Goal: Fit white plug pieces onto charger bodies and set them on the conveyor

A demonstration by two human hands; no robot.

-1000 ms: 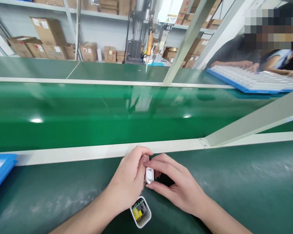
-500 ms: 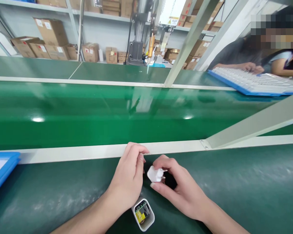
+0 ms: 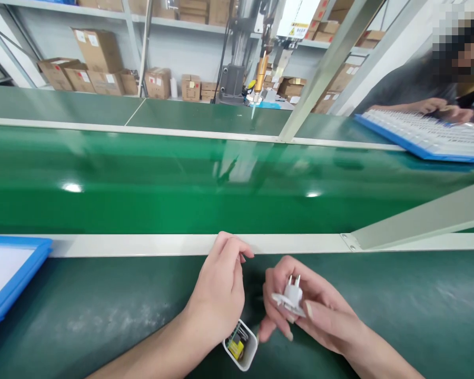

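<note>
My left hand [image 3: 223, 287] is closed, fingers curled and thumb against them, seen from its back. From under its palm shows a white charger housing [image 3: 253, 351], its open end towards me, with a circuit board and a yellow-wrapped part inside. Most of the housing and the fingertips on it are hidden. My right hand [image 3: 319, 308], a little to the right, pinches a white plug cover [image 3: 293, 296] by its plate between thumb and fingers. Two metal pins on the cover point upward. Cover and housing are apart.
A green conveyor [image 3: 189, 210] runs across beyond a white rail [image 3: 142, 245]. A blue-edged tray [image 3: 19, 243] lies at left; a slanted post [image 3: 426, 216] rises at right. Across the conveyor stand a dispensing machine [image 3: 233, 79] and a person beside a filled tray [image 3: 426, 134].
My right hand has turned the plug cover so its pins point up instead of sideways, and it sits farther right. My left hand keeps its pose by the housing. The view has shifted slightly.
</note>
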